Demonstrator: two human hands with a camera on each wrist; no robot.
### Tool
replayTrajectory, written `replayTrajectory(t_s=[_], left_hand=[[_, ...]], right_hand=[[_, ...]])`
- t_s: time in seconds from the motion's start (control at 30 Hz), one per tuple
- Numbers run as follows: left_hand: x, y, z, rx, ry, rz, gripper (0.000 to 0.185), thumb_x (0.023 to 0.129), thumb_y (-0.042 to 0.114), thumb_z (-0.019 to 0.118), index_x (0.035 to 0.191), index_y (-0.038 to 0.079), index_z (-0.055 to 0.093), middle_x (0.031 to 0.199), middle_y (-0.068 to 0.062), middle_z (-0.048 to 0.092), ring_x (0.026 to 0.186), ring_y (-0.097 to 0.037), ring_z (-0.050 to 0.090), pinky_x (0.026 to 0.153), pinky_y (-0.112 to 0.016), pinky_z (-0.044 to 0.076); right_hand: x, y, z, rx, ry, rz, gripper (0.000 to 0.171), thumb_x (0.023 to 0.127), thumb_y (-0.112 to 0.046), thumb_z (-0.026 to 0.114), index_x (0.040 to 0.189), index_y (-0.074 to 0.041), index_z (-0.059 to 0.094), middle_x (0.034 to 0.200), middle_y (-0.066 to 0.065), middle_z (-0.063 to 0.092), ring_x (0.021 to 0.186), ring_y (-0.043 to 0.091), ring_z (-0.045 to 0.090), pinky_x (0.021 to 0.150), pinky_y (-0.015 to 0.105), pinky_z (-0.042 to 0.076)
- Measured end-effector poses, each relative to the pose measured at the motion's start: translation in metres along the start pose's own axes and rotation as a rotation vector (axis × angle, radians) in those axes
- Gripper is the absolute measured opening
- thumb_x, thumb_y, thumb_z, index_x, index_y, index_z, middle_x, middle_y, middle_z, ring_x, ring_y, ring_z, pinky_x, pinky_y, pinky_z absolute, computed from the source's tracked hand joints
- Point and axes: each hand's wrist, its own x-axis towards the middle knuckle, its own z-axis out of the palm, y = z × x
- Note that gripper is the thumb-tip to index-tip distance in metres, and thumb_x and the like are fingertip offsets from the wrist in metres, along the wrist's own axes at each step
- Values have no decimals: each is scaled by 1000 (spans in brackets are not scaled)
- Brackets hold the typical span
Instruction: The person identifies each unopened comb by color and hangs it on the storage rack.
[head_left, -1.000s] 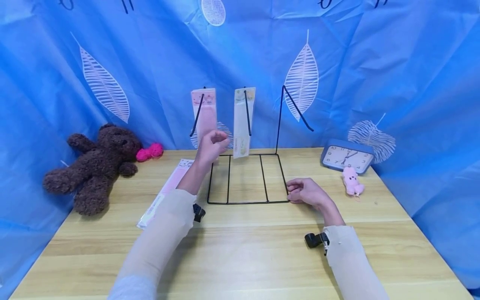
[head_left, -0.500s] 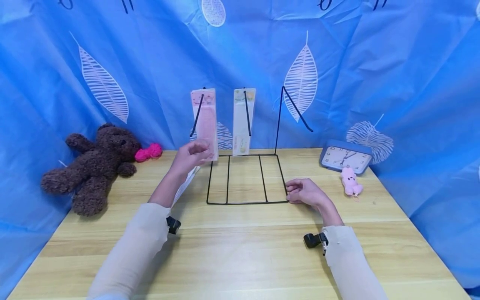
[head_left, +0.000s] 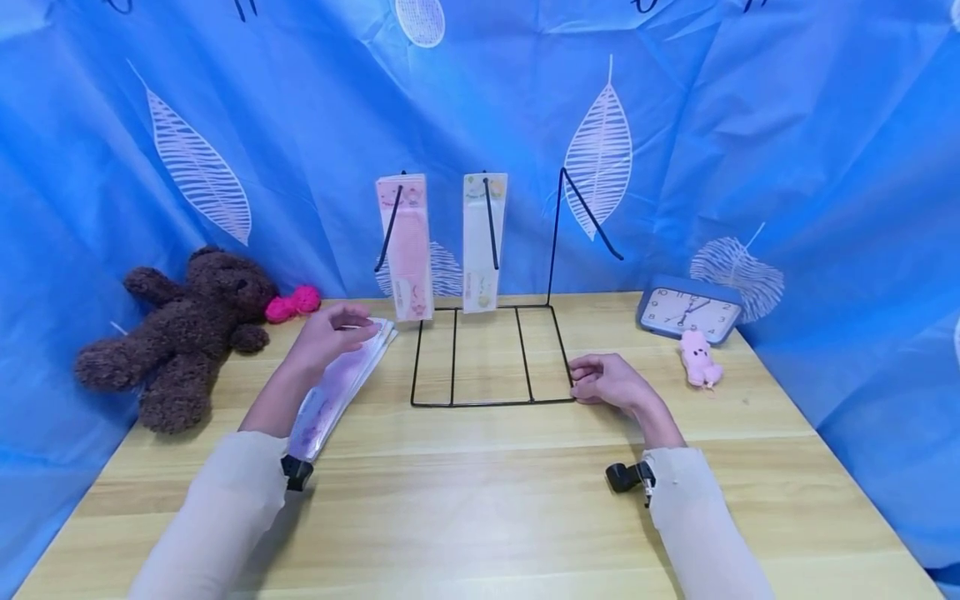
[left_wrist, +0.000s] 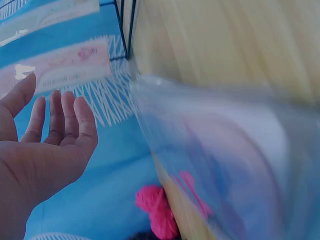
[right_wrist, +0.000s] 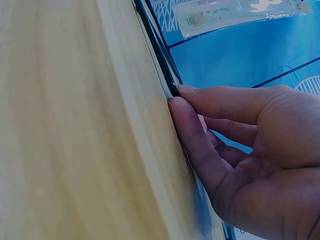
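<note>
In the head view my left hand (head_left: 324, 340) is over the top end of a small pile of clear packets with a purple print (head_left: 337, 387), lying slantwise on the table. The left wrist view shows that hand (left_wrist: 50, 145) with its palm bare and fingers loosely extended; a packet (left_wrist: 215, 150) blurs close beside it. My right hand (head_left: 611, 383) pinches the front right corner of a black wire rack (head_left: 491, 404) between thumb and fingertip. A pink packet (head_left: 412, 250) hangs on the rack's left hook and a whitish one (head_left: 476, 242) on its middle hook. The right hook is bare.
A brown teddy bear (head_left: 191, 333) with a bright pink bow-shaped piece (head_left: 292, 303) lies at the left. At the right stands a blue clock (head_left: 690, 310), with a small pink plush toy (head_left: 699, 358) before it. A blue curtain (head_left: 300, 150) backs the wooden table (head_left: 480, 500).
My left hand has moved left and down from the pink packet on the hook to the packets on the table. My right hand keeps its grip on the rack.
</note>
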Motion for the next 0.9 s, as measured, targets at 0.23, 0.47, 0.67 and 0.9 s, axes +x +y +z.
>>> replayTrajectory(t_s=[0.23,0.47,0.67,0.9], left_hand=[[-11,-14,-22,71,15,-8,55,96,18,73,140,-6,49,134,-22,54,110,-20,57,95,-36,52],[-20,-35,-34,125,24,-33,53,96,19,73,138,-5,51,127,-19,59,99,-11,58,82,-24,51],[-24,-45,-42,114,2,-56,56,95,20,74,138,-6,49,123,-18,60,92,-7,59,78,-29,54],[-22,-52,-46,183,-11,-155,62,95,30,74,140,-2,48,134,-24,55,108,-23,55,79,-32,52]], right_hand=[[1,-2,-1,5,1,-1,62,85,14,69,142,14,44,117,21,53,94,23,62,83,33,58],[0,-1,1,12,4,8,61,86,14,69,142,14,44,117,20,53,94,23,62,84,34,58],[0,-1,2,1,9,8,62,85,14,70,142,13,45,117,21,53,95,23,62,84,33,58],[2,1,2,9,8,9,62,85,15,69,142,14,45,117,21,53,93,23,62,83,34,58]])
